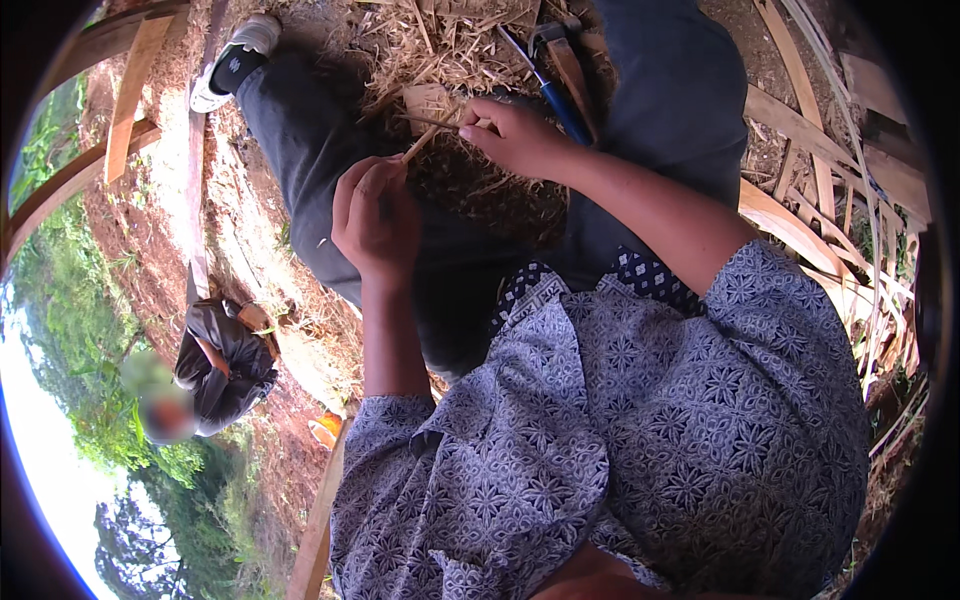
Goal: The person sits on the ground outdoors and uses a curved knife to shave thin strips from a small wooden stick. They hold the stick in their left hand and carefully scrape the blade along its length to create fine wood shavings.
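Note:
My left hand [378,215] is closed around a thin pale wooden strip [424,140], which slants up and to the right out of my fist. Just right of it, my right hand [515,138] pinches a slim brownish stick [428,121] that points left across the upper part of the strip. Whether the two pieces touch, I cannot tell. Below and beyond both hands lies a heap of wood shavings [440,50] between my legs, with a small flat wood block [425,100] in it.
A blue-handled tool [560,105] and a wooden-handled tool with a dark metal head [570,75] lie beyond my right hand. Long wooden slats [800,125] are piled at the right. Another person [225,360] sits on the slope at the left, near a long plank [197,190].

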### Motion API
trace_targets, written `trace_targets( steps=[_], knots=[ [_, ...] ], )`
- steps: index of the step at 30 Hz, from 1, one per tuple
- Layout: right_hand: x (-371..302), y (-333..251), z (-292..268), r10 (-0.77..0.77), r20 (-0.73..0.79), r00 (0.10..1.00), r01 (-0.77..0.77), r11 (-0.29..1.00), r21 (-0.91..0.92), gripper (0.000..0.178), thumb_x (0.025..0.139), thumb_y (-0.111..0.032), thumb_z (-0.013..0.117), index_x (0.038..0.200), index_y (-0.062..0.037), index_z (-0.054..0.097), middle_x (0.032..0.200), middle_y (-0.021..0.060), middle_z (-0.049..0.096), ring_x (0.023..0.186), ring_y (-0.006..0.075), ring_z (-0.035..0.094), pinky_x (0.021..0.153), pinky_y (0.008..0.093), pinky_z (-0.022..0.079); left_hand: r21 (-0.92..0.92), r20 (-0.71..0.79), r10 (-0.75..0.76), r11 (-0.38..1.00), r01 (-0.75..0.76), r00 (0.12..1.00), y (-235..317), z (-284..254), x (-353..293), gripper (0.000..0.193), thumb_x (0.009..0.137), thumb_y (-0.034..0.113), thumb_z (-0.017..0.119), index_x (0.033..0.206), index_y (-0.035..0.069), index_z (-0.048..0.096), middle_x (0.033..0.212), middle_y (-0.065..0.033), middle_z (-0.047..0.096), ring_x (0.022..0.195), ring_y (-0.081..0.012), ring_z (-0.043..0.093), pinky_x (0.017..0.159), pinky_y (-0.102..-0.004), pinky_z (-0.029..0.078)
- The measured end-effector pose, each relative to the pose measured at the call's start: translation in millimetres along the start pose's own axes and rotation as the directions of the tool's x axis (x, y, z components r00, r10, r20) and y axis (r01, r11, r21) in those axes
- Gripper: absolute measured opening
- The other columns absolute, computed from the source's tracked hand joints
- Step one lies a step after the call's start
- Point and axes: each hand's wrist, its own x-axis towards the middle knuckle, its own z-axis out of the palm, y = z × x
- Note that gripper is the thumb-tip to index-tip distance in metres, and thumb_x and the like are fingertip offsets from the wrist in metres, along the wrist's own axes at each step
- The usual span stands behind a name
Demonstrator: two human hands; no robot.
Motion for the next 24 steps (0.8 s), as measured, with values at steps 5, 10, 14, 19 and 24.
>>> trace_targets(
  steps=[5,10,14,19,24],
  knots=[
    [8.3,25.8,-9.4,0.184,0.032,0.982,-0.176,0.97,-0.169,0.018,0.098,-0.025,0.061,0.105,-0.0077,0.063,0.082,0.01,0.068,0.077,0.0239,0.066,0.07,0.0387,0.05,-0.011,0.01,-0.027,1.0,0.027,1.0,-4.3,-5.4,-2.1,0.015,0.085,-0.006,0.072,0.095,0.004,0.066,0.093,-0.01,0.071,0.083,-0.0238,0.071,0.071,-0.0324,0.057],
    [4.6,5.3,-5.6,0.126,-0.022,0.992,-0.128,0.97,-0.206,0.02,0.097,-0.027,0.062,0.106,-0.0095,0.064,0.086,0.0141,0.07,0.082,0.0318,0.07,0.072,0.0423,0.052,-0.025,0.014,-0.009,1.0,0.01,1.0,-6.1,-5.3,-1.6,0.015,0.086,-0.005,0.072,0.097,0.003,0.066,0.094,-0.0104,0.071,0.084,-0.0238,0.071,0.071,-0.032,0.057],
    [15.6,52.1,-2.5,0.188,-0.093,0.978,-0.203,0.958,-0.201,0.02,0.097,-0.029,0.062,0.106,-0.0107,0.064,0.082,0.012,0.068,0.077,0.03,0.067,0.071,0.0423,0.051,-0.032,0.051,-0.014,0.999,0.016,0.999,-2.2,-4.2,-0.6,0.014,0.088,-0.005,0.071,0.099,0.002,0.065,0.094,-0.011,0.07,0.087,-0.0229,0.072,0.073,-0.032,0.059],
    [22.1,-18.3,-17.4,0.373,0.061,0.926,-0.378,0.911,0.167,0.042,0.099,-0.048,0.061,0.113,-0.0083,0.064,0.069,0.0027,0.058,0.054,0.0117,0.057,0.051,0.0288,0.046,-0.508,0.064,-0.325,0.803,0.311,0.944,-9.9,-12.4,-4.6,0.009,0.098,-0.004,0.059,0.106,-0.004,0.06,0.104,-0.0143,0.066,0.097,-0.0238,0.071,0.085,-0.0346,0.061],
    [1.5,-63.1,-53.6,0.293,0.529,0.796,-0.406,0.907,0.109,0.041,0.099,-0.041,0.065,0.115,-0.004,0.066,0.07,-0.0045,0.053,0.051,0.0035,0.05,0.045,0.022,0.042,-0.725,0.105,-0.466,0.568,0.388,0.878,-9.0,-57.8,8.6,0.014,0.104,0.008,0.054,0.113,-0.003,0.056,0.106,-0.0152,0.065,0.1,-0.0276,0.07,0.089,-0.0399,0.061]
  ],
)
